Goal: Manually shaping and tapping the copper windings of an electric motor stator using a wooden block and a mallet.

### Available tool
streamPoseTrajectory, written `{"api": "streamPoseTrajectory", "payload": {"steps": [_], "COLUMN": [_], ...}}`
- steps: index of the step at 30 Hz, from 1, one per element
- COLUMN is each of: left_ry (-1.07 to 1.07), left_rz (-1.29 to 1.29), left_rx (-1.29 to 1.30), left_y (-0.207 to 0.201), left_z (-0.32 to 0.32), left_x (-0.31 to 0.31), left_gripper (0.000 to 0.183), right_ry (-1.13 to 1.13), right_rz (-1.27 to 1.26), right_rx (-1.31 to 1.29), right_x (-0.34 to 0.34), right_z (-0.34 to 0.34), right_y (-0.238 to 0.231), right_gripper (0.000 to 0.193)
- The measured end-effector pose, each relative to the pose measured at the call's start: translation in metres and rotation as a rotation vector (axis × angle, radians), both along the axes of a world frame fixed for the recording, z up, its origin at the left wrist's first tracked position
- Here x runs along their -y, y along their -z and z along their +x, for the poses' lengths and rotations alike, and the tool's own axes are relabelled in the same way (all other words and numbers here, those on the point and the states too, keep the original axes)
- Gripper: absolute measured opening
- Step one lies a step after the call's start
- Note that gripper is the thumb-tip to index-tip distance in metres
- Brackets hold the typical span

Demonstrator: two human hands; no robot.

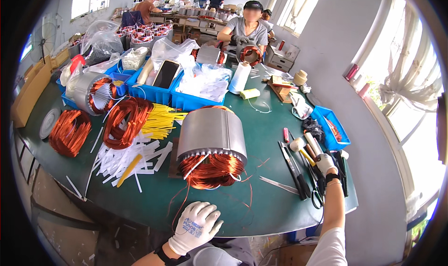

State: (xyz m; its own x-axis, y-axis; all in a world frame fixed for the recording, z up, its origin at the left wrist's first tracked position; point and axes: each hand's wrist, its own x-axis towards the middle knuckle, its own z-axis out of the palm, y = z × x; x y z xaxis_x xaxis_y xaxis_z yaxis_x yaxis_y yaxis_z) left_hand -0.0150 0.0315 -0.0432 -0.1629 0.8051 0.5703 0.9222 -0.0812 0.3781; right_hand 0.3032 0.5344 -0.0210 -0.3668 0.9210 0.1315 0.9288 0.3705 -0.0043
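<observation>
We hold our left hand [197, 224], fingers slightly apart, at the tabletop [275, 214] front edge near the stator [210, 131]; our right hand [325, 164], finger closure indeterminable, is among hand tools [303, 185].

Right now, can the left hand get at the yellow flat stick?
Probably yes. The yellow flat stick lies uncovered on top of the white strips, ahead and to the left of the left hand, which looks free. A thin, loose copper wire trails between them; it seems unlikely to block.
</observation>
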Motion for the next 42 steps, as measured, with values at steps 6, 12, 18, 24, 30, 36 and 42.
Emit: {"api": "streamPoseTrajectory", "payload": {"steps": [6,12,18,24,30,36,42], "left_ry": [0.046,0.235,1.032,0.859,0.554,0.36,0.418], "left_rz": [0.02,0.094,-0.441,-0.527,-0.388,-0.494,-0.566], "left_rx": [0.057,0.486,1.9,1.81,1.539,1.77,2.039], "left_y": [-0.004,-0.034,-0.055,-0.056,-0.047,-0.034,-0.026], "left_z": [-0.004,0.013,0.069,0.06,0.029,-0.005,0.012], "left_x": [-0.008,0.001,-0.012,-0.007,0.047,0.125,0.135], "left_gripper": [0.024,0.03,0.083,0.085,0.058,0.069,0.062], "right_ry": [-0.053,-0.269,-1.201,-1.346,-0.965,0.01,-0.064], "right_rz": [0.401,0.517,0.69,0.592,0.699,-0.022,0.1], "right_rx": [-0.104,-0.558,-0.295,-0.345,-0.356,-0.163,0.071], "right_x": [0.003,0.193,0.34,0.375,0.255,0.095,0.085], "right_z": [0.026,-0.049,-0.071,-0.1,-0.091,0.043,0.027], "right_y": [-0.033,-0.127,-0.1,-0.063,-0.074,-0.006,0.001], "right_gripper": [0.022,0.021,0.016,0.027,0.021,0.042,0.034]}}
